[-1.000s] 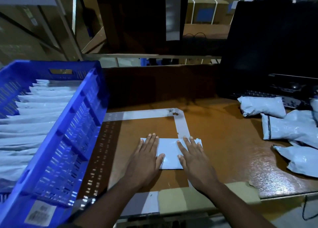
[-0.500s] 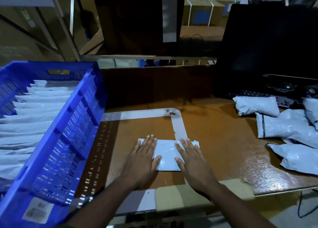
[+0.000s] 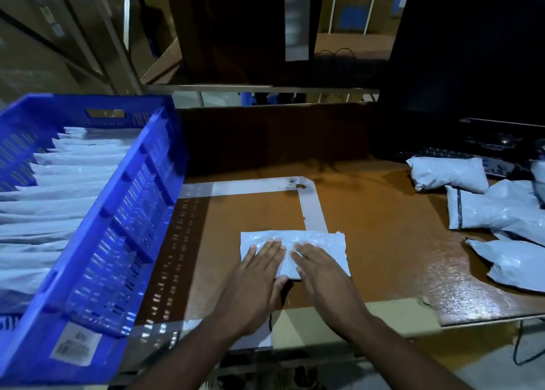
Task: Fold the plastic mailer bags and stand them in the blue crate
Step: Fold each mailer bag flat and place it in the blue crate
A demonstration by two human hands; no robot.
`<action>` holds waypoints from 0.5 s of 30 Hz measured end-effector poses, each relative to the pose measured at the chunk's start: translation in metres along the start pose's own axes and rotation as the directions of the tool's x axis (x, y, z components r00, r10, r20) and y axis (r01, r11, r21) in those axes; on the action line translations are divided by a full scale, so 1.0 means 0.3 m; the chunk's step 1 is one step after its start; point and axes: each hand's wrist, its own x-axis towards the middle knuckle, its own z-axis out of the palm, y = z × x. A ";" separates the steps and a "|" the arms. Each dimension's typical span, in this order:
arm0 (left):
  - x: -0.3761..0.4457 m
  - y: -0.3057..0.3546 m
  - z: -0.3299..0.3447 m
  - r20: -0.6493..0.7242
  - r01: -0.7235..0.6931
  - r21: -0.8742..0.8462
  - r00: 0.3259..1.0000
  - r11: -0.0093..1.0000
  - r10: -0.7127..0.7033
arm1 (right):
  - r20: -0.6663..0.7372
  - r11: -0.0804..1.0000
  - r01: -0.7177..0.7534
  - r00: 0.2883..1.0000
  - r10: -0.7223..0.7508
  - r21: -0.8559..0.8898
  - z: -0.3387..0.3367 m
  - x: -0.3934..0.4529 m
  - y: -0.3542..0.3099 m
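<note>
Two bare hands lie flat, side by side, on a folded white mailer bag (image 3: pixel 312 240) in the middle of a brown wooden table (image 3: pixel 383 236). The left hand (image 3: pixel 253 283) covers the bag's left half and the right hand (image 3: pixel 321 274) its right half; on both, the fingers are straight and close together, pressing down on the plastic without curling round it. The bag sits at the near end of a strip of pale tape (image 3: pixel 312 210) that marks a corner on the tabletop. At the left stands a blue crate (image 3: pixel 124 230), already holding a row of folded white mailers (image 3: pixel 59 201) upright on edge, one behind another. On the right side of the table, well apart from the hands, lies a loose heap of unfolded mailer bags (image 3: pixel 495 210). Behind that heap sit a dark monitor (image 3: pixel 472 65) and a keyboard (image 3: pixel 442 153).
</note>
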 end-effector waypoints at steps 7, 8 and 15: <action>-0.009 0.000 0.012 0.017 0.003 0.014 1.000 1.000 -0.003 | -0.021 1.000 0.008 1.000 -0.008 -0.018 0.007 -0.009 0.010; -0.016 0.009 0.008 0.020 0.004 0.009 1.000 1.000 -0.005 | -0.021 1.000 0.004 1.000 -0.005 -0.024 0.005 -0.019 0.000; 0.016 0.007 -0.054 0.063 0.046 -0.080 0.997 0.996 -0.041 | 0.073 0.989 -0.078 0.995 0.069 0.129 -0.048 0.022 0.004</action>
